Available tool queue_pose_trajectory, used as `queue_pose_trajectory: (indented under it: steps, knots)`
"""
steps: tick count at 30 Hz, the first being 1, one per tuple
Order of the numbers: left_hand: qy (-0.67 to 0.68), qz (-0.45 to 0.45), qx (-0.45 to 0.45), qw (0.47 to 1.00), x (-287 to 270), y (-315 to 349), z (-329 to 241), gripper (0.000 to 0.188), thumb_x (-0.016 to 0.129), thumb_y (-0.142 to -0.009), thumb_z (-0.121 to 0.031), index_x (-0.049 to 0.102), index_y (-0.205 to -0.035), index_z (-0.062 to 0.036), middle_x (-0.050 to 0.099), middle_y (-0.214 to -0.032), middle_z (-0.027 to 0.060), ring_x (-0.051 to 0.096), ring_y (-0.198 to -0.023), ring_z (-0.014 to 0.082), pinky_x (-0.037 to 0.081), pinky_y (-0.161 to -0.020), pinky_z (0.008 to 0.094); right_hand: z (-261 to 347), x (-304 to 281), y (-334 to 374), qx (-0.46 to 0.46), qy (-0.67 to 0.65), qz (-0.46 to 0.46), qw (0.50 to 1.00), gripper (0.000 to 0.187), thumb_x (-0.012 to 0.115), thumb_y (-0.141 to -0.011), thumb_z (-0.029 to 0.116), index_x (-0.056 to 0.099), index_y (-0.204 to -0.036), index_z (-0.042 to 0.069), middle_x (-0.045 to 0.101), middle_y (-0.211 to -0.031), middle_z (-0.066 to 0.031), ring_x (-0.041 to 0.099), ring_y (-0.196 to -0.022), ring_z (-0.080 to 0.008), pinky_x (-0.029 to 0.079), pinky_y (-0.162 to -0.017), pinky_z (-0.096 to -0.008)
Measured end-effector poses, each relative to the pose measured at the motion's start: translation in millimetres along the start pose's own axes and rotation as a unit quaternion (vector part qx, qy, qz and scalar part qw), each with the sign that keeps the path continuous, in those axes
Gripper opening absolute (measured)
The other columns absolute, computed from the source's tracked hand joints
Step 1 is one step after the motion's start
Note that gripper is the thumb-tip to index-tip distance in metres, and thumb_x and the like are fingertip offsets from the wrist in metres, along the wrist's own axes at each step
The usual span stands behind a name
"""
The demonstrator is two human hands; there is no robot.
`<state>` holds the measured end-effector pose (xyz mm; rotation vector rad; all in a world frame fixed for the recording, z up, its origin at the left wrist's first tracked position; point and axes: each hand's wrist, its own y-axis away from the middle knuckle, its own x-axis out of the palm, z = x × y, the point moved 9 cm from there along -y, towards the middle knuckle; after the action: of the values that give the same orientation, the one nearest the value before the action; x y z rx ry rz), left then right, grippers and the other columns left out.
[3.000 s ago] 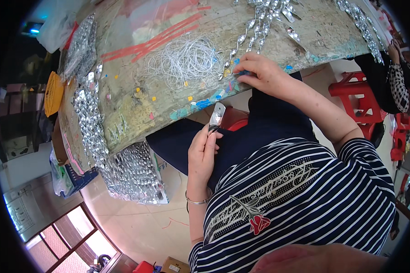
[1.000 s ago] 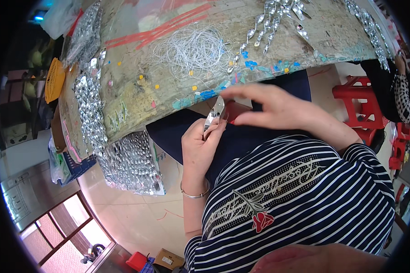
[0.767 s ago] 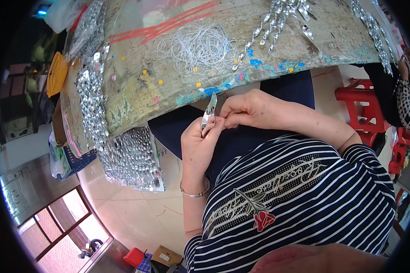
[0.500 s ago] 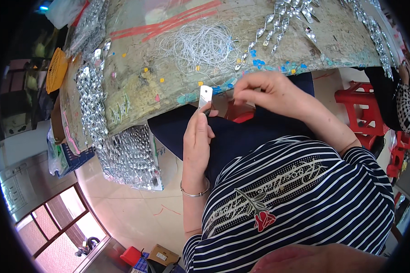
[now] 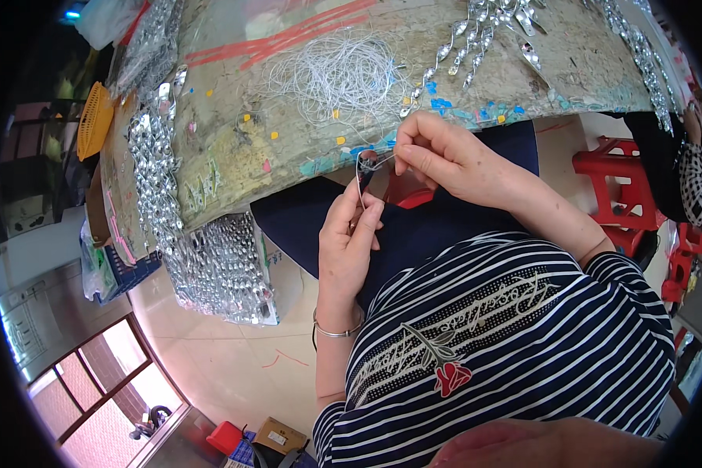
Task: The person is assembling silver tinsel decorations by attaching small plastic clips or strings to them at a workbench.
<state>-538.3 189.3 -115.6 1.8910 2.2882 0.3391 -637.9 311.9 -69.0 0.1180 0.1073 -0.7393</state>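
Observation:
My left hand point(image 5: 345, 248) pinches a small shiny metal strip point(image 5: 367, 165) upright between thumb and fingers, just off the table's near edge. The strip mirrors its surroundings and looks dark now. A thin white string point(image 5: 358, 175) runs along its side and past its top end toward my right hand point(image 5: 454, 162), whose thumb and forefinger are pinched on it. Whether the string passes through the hole at the strip's end is too small to tell. Beyond my hands, a loose tangle of white string point(image 5: 339, 74) lies on the worn table point(image 5: 234, 168).
Twisted silvery strips point(image 5: 154, 148) hang over the table's left side; more strips point(image 5: 483, 39) lie at the far right. A yellow basket point(image 5: 95, 121) is at the left. Red stools point(image 5: 620, 179) stand to the right, and a person's checked sleeve point(image 5: 688, 168) shows beyond.
White string now stretches between the metal strip and my right hand. My right hand has shifted slightly up and left, and the strip has turned in my left hand, darkening its face.

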Motion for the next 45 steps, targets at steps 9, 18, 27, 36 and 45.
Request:
queue_pose_trajectory:
  steps: [9, 18, 27, 36, 45]
  knots:
    - [0.023, 0.026, -0.087, 0.996, 3.3, 4.0, 18.3, 0.044, 0.056, -0.095, -0.013, 0.048, -0.137, -0.0074, 0.055, -0.088, -0.0028, 0.047, -0.063, 0.0018, 0.039, -0.052, 0.0154, 14.0, 0.1, 1.1, 0.005, -0.096, 0.006, 0.995, 0.009, 0.045, -0.1, 0.014, 0.049, -0.099, 0.006, 0.057, -0.085, 0.0005, 0.046, -0.066, -0.0039, 0.038, -0.056, -0.0187]
    - [0.063, 0.02, -0.079, 0.995, 1.1, 4.4, 18.3, 0.042, 0.054, -0.096, -0.014, 0.047, -0.137, -0.0056, 0.058, -0.087, -0.002, 0.046, -0.061, 0.0008, 0.038, -0.051, 0.0146, -21.4, 1.5, 1.1, 0.007, -0.013, -0.01, 1.0, 0.009, 0.055, -0.096, 0.014, 0.054, -0.095, 0.004, 0.054, -0.082, 0.0032, 0.046, -0.071, -0.0028, 0.039, -0.062, -0.0191]
    - [0.048, 0.029, -0.091, 0.994, 3.5, 6.7, 20.2, 0.042, 0.053, -0.097, -0.015, 0.047, -0.137, -0.0073, 0.058, -0.088, -0.0016, 0.046, -0.06, 0.0008, 0.038, -0.05, 0.0146, 2.7, -4.6, 2.8, -0.024, 0.03, -0.026, 0.999, 0.006, 0.069, -0.086, 0.011, 0.068, -0.088, 0.006, 0.051, -0.076, 0.0033, 0.044, -0.067, -0.0066, 0.034, -0.057, -0.0229]
    - [0.057, 0.041, -0.122, 0.99, 6.8, 10.2, 25.4, 0.042, 0.054, -0.096, -0.015, 0.047, -0.137, -0.0065, 0.06, -0.088, -0.0004, 0.046, -0.059, 0.0009, 0.038, -0.048, 0.0146, -19.5, -12.4, -3.9, -0.018, 0.066, -0.049, 0.996, 0.01, 0.065, -0.089, 0.012, 0.066, -0.091, 0.003, 0.051, -0.079, 0.0034, 0.046, -0.069, -0.0042, 0.037, -0.06, -0.0205]
    - [0.093, 0.069, -0.133, 0.984, 11.9, 11.2, 27.8, 0.042, 0.054, -0.096, -0.014, 0.047, -0.136, -0.0047, 0.061, -0.087, 0.0015, 0.047, -0.056, 0.0016, 0.037, -0.046, 0.0149, -27.6, -15.4, -6.4, 0.014, 0.051, -0.057, 0.997, 0.011, 0.066, -0.09, 0.014, 0.066, -0.092, 0.003, 0.051, -0.083, 0.0036, 0.045, -0.07, -0.003, 0.036, -0.06, -0.0196]
